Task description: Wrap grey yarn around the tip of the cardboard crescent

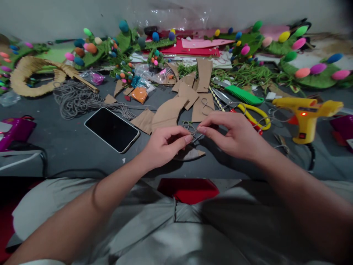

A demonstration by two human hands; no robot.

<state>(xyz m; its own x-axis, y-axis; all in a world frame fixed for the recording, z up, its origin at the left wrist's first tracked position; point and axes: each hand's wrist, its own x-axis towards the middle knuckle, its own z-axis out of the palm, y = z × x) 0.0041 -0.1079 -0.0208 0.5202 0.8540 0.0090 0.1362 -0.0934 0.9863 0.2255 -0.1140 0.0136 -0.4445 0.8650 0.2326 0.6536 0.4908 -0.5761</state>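
Between my two hands is a small tangle of looped grey cord (189, 126), just over the table's front part. My left hand (167, 144) is closed in a pinch on it from the left. From the right, my right hand (233, 133) pinches the same cord with thumb and forefinger. A strand of it loops up behind my right hand. Under my fingers lies a pointed cardboard scrap (190, 154), partly hidden by my left hand. A curved cardboard piece (167, 113) rests just beyond.
Left of my hands lies a phone (112, 129), with a heap of grey cord (75, 99) behind it. At right are yellow-handled scissors (255, 114), a green-handled cutter (244, 94) and a yellow glue gun (305, 114) with its red light lit. Egg-decorated green pieces (317, 75) line the back.
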